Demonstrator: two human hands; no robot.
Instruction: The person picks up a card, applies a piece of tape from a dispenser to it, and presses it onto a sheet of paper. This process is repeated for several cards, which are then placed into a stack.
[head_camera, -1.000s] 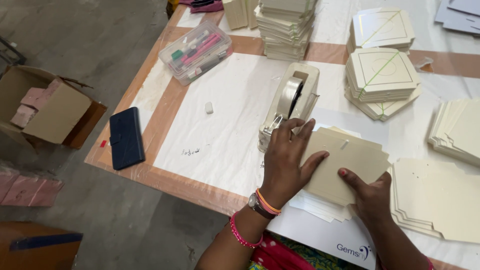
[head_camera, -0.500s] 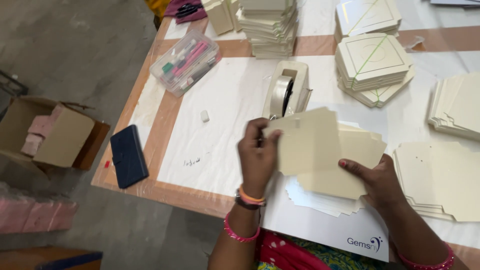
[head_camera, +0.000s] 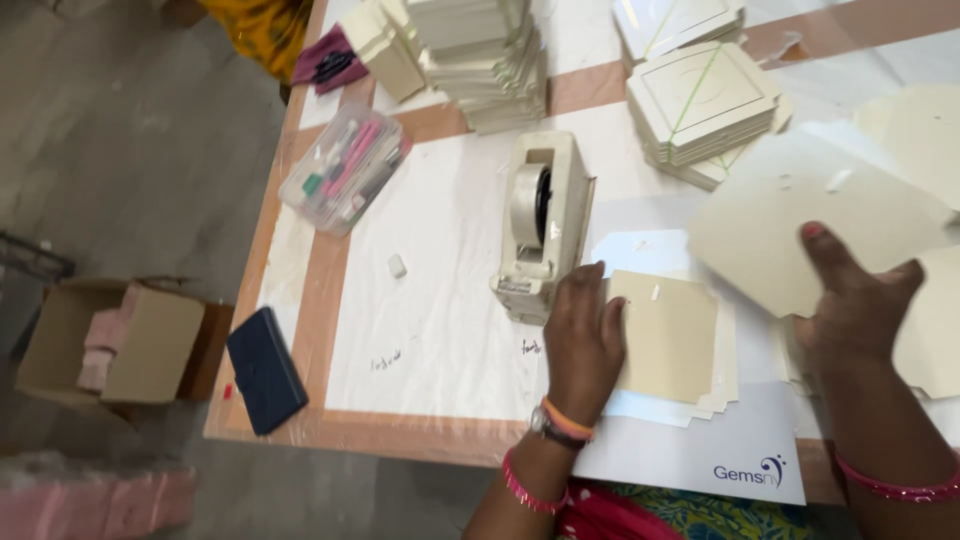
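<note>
We saw the left hand (head_camera: 585, 340) pressed flat, fingers together, on the cream card (head_camera: 668, 335) near the surface's front edge, beside the tape dispenser (head_camera: 543, 225). The right hand (head_camera: 850, 300) pinched a lifted card sheet (head_camera: 800, 215).

Right hand (head_camera: 855, 300) swung cream card (head_camera: 810, 225) rightward.

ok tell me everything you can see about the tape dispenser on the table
The tape dispenser is a cream, heavy-looking desktop block, probably plastic, somewhat scuffed. It stands upright on the white-papered table, its long side running away from the person. A roll of clear tape sits in its open slot on a dark hub, and the cutter end faces the person. The left hand lies right beside that end; whether they touch is unclear.
</note>
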